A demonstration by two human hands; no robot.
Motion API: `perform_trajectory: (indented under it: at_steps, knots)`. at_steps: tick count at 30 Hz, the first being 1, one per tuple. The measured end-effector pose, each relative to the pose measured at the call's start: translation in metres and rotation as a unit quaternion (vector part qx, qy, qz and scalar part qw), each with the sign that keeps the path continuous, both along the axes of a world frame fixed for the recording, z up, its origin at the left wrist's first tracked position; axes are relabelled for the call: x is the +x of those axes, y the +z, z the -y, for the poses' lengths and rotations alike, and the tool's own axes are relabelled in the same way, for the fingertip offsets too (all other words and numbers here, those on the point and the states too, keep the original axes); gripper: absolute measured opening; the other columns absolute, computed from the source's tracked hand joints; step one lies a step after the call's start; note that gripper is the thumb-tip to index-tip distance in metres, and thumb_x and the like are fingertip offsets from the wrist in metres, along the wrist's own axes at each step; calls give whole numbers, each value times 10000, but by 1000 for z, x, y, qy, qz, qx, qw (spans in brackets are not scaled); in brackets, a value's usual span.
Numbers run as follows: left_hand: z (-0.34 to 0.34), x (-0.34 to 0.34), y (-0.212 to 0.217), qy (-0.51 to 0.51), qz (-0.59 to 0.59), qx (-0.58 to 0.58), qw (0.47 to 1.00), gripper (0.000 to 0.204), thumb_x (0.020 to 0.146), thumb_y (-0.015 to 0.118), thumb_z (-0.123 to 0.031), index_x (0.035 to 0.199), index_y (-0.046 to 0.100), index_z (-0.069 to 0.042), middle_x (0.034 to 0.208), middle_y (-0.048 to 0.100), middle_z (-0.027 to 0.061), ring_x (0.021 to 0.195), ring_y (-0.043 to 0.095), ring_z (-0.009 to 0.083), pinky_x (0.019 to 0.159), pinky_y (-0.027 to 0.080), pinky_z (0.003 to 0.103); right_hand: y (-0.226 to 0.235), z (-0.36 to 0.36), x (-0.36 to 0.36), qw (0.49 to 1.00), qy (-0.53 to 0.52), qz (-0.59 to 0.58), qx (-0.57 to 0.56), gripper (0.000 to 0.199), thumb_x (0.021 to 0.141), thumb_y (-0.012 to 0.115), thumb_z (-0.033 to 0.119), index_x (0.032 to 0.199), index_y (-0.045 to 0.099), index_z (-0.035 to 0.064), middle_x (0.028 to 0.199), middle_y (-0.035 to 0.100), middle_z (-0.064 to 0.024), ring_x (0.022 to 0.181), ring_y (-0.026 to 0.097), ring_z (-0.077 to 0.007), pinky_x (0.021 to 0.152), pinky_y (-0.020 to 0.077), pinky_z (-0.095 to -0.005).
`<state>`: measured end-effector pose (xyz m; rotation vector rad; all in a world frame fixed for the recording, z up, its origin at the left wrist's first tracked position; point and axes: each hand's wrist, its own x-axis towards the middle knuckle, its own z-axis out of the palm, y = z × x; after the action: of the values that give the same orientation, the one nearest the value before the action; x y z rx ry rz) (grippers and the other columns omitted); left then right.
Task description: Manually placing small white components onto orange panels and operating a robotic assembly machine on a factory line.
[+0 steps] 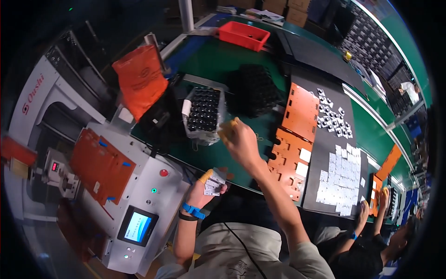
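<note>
From my head camera: my left hand [200,193] has its fingers closed on several flat white pieces [213,185], held at the near edge of the green table [200,159]. My right hand [244,142] curls just beside a plastic-wrapped tray [204,110] of black parts; I cannot tell whether those fingers grip anything. Orange panels [299,114] lie to the right.

A red bin [238,42] rests on the green table [206,63].
</note>
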<state>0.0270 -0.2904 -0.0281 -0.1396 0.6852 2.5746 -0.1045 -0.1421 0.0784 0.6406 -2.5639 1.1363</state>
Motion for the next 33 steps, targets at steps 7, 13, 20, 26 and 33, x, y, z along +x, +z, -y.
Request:
perform_trajectory:
  at_steps: [7,13,20,26,33]
  knots:
    - [21,28,14,34,-11,-95,995,503,1032,505,-392,1424,484,-76,1341,598,226,1027,688,301,809,537,317,-53,69,-81,983,-61,14,173,225,751,740,222,850,708,23,957,683,-156,916,679,-322,815,543,-425]
    - [19,29,13,56,-40,-125,990,535,1010,551,-426,1392,510,-55,1264,649,208,845,687,206,712,535,278,-30,66,-83,985,-69,-38,152,253,701,748,246,759,692,6,848,690,-177,796,688,-345,707,569,-435]
    - [6,23,31,173,-79,-122,974,609,906,735,-311,1405,524,-33,1115,659,42,795,593,85,651,473,250,21,-13,55,937,174,211,-217,177,787,737,83,920,653,0,864,654,-20,801,592,-102,768,493,-270]
    - [-16,25,59,214,-125,-152,957,654,827,825,-225,1376,549,-3,1203,666,57,992,631,99,730,521,238,6,-43,91,906,195,259,-271,208,866,719,71,1050,692,-22,970,672,-57,843,617,-139,799,501,-290]
    - [-40,25,82,286,-164,-245,911,691,765,880,-200,1348,578,16,1222,664,58,1062,638,137,905,521,277,3,-56,94,885,222,286,-291,267,923,704,119,1139,676,-35,1035,670,-64,944,640,-151,868,507,-309]
